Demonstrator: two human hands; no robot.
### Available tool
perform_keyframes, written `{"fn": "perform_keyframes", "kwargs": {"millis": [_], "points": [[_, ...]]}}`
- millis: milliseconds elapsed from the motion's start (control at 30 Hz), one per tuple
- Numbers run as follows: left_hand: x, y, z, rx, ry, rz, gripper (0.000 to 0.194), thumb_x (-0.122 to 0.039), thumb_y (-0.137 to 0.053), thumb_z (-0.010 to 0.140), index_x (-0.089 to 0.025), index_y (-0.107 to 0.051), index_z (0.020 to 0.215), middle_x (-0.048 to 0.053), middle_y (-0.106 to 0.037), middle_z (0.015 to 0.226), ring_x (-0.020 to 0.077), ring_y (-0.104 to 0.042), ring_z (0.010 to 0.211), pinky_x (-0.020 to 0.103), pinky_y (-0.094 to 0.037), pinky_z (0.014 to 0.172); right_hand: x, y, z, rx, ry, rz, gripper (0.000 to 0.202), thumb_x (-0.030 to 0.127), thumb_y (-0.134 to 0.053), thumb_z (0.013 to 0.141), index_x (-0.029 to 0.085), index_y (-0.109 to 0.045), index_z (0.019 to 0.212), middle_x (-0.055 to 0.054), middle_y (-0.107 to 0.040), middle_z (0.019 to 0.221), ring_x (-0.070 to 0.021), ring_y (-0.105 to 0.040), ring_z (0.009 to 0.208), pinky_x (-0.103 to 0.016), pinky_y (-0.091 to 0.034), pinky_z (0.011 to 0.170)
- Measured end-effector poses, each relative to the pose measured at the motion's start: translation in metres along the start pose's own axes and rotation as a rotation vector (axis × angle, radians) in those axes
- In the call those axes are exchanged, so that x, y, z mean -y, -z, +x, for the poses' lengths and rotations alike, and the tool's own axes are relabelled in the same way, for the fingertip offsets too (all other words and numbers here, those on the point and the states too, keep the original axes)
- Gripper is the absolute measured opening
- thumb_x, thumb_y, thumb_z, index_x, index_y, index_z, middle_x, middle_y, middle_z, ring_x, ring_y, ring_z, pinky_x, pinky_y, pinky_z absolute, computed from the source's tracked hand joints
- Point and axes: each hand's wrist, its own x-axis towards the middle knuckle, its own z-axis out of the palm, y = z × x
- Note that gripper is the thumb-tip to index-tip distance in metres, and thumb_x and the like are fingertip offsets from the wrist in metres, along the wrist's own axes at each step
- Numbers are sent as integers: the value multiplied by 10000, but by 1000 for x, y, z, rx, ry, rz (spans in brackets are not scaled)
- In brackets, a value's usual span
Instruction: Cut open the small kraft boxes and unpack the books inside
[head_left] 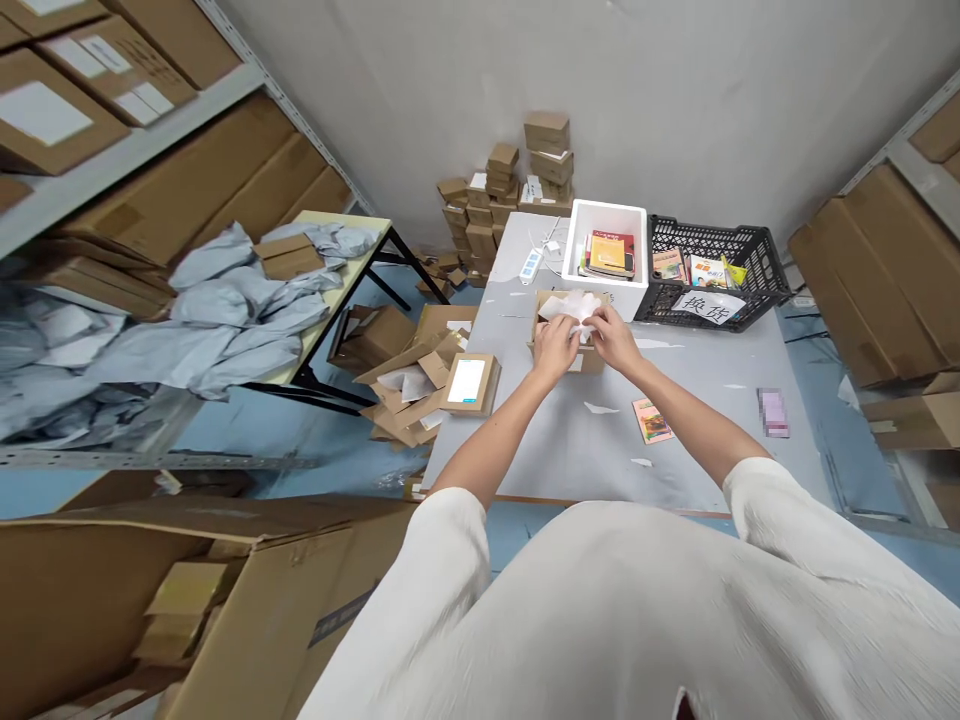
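Observation:
A small open cardboard box [590, 359] stands on the grey table [555, 450], with crumpled white paper [576, 305] at its top. My left hand [556, 345] is at the box's left side, its fingers closed on the white paper. From the right, my right hand [613, 338] pinches the same paper, close to the left hand's fingertips. What lies under the paper inside the box is hidden. A small colourful booklet [652, 421] lies on the table below my right forearm.
Behind the box are a white foam box [609, 214] with books and a black crate [763, 270] with booklets. A closed carton [471, 384] sits at the left table edge, a power strip [531, 265] at the back, a pink item [773, 413] right. Shelves flank both sides.

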Motion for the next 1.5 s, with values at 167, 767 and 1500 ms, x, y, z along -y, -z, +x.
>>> {"fn": "perform_keyframes", "kwargs": {"millis": [167,767,1500], "points": [[27,-13,13,49,150,9,350,-235,-480,1075,-244,-670,1370,129,-722,1402,323,-617,1342,477,-354,1195,-17,-43,21,70,-94,-8,379,171,-535,970,231,-781,1252,-109,-635,1186,-282,-582,1133,-383,-530,997],[54,-26,-7,187,150,16,355,-260,-500,1067,-280,-745,1324,135,-704,1510,371,-405,1622,669,-218,1280,-30,-78,32,413,-245,-69,567,107,-558,935,192,-717,1472,-130,-749,1432,-319,-687,1276,-450,-510,1147],[-62,-99,-34,332,-150,-104,420,-161,-497,1046,-265,-721,1386,110,-681,1480,315,-578,1379,480,-409,1138,-100,33,-129,180,-528,-16,461,109,-482,943,200,-803,1262,-112,-755,1370,-273,-651,1326,-436,-484,1205]]}}
